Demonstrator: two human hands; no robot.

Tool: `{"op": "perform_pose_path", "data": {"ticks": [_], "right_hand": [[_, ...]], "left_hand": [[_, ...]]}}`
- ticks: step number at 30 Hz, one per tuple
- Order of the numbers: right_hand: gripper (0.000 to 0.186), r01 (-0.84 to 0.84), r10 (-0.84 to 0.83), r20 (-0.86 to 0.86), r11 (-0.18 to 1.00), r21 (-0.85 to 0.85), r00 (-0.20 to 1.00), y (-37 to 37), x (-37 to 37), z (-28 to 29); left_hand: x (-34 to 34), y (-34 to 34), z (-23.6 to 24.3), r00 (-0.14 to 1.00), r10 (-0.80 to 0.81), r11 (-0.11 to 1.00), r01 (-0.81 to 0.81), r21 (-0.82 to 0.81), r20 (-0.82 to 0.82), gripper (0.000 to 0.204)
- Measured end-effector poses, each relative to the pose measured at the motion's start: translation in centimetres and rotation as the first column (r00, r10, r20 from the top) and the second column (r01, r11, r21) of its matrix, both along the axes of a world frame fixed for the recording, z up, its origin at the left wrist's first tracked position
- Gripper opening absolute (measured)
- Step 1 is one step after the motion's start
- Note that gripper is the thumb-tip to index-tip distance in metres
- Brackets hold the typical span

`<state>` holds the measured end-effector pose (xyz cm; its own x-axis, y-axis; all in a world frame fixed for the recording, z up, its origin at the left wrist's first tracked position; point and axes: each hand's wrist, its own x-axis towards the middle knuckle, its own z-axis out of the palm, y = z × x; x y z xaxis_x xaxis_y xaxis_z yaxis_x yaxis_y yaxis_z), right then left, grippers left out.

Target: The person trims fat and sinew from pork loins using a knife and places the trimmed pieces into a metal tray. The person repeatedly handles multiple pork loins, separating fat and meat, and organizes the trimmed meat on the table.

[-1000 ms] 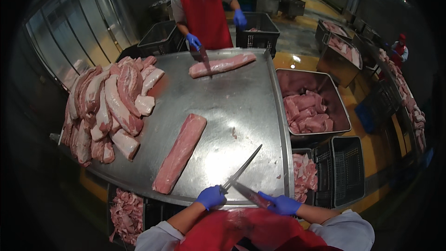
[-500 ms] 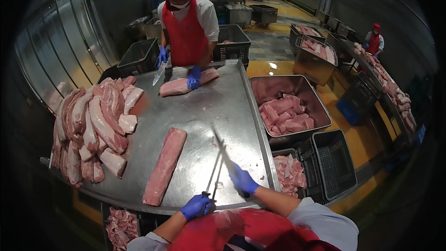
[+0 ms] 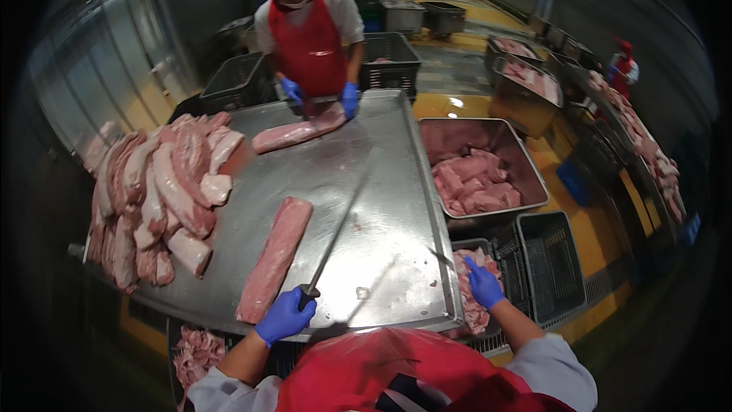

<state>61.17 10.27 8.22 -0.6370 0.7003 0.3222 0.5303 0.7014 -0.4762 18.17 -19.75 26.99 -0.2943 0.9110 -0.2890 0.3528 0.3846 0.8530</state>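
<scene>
My left hand [image 3: 284, 314], in a blue glove, grips the black handle of a long sharpening steel [image 3: 341, 221], its rod angled up over the metal table [image 3: 381, 175]. My right hand [image 3: 486, 284] is closed on a knife, whose motion-blurred blade [image 3: 440, 254] points up-left at the table's right edge, apart from the steel. A long pink pork loin [image 3: 273, 263] lies just left of the steel. A big heap of pale pork pieces [image 3: 164, 187] covers the table's left side.
Across the table a co-worker [image 3: 313, 46] has blue-gloved hands at another loin [image 3: 293, 136]. To my right are a steel bin of meat [image 3: 476, 179], a crate of scraps [image 3: 476, 313] and a grey crate [image 3: 553, 263]. Another worker [image 3: 621, 72] stands by a meat-laden conveyor [image 3: 644, 145].
My right hand has swung out to the right, parting the knife from the steel. My left hand has moved left and up with the steel. The co-worker's hands have shifted along the far loin.
</scene>
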Motion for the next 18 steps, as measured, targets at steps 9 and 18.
{"op": "perform_pose_path", "data": {"ticks": [9, 18], "right_hand": [[0.020, -0.225, -0.135, -0.551, 0.813, -0.536, 0.823, -8.5, -16.7, 15.1], [0.016, -0.138, 0.050, -0.177, 0.834, -0.534, 0.983, -8.2, -6.3, 1.1]], "left_hand": [[3.4, 2.0, 1.1, 0.755, -0.291, 0.938, 0.346, -0.021, -0.587, 0.024], [1.3, 2.0, 2.0, 0.797, -0.207, 0.934, 0.333, 0.127, -0.568, 0.025]]}}
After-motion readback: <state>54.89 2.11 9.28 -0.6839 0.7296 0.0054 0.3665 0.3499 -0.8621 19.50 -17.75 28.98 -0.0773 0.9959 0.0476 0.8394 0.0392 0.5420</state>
